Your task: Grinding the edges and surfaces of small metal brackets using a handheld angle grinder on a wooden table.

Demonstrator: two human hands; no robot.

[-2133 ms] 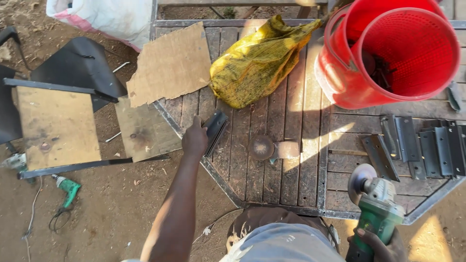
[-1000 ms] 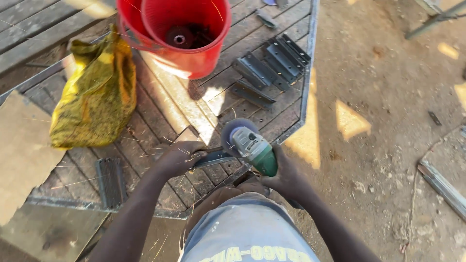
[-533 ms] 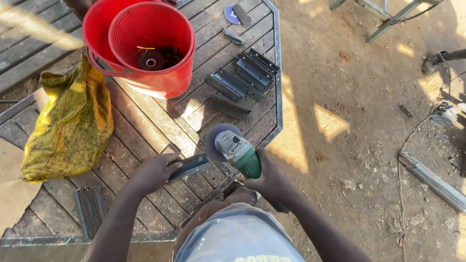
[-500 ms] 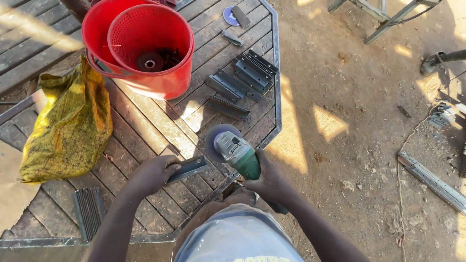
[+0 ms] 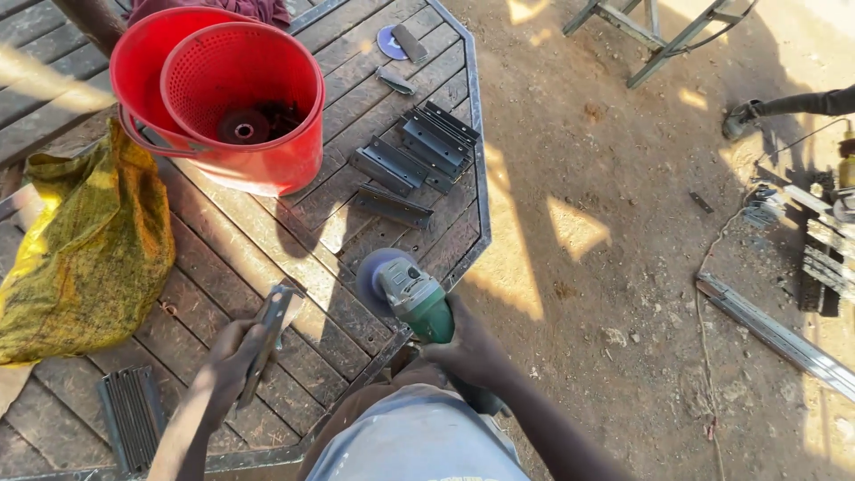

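— Left hand [image 5: 233,356] closed around a flat metal bar [image 5: 267,334], fingers wrapped on its lower half. Resting on the wooden table [image 5: 223,240].

— And the bar's axis?

— Runs from lower left to upper right, free end pointing up and right toward the grinder [image 5: 411,294]. Upper end clear of the fingers, lying flat on the planks.

— Right hand [image 5: 468,352]?

— Clamped on the grinder's green body, at the table's metal edge. Disc end pointing up and left, over the planks; tail end back toward the body. Long axis roughly crossing the bar's line, not parallel to it.

— Gap between disc and bar?

— Near, not touching. Bar's free tip left of the disc, a few planks between. Right hand nearer the disc, left hand nearer the bar, each already holding its own.

— Disc on the wood or above it?

— Cannot tell; shadow close under it, so low at least.

— Anything else about?

— Red bucket [image 5: 218,98] with a red basket inside, well up the table. Yellow sack [image 5: 85,249] to the left of the left hand. Dark metal brackets [image 5: 410,160] stacked above the grinder, apart from it. Bundle of thin rods [image 5: 129,419] just left of the left forearm.
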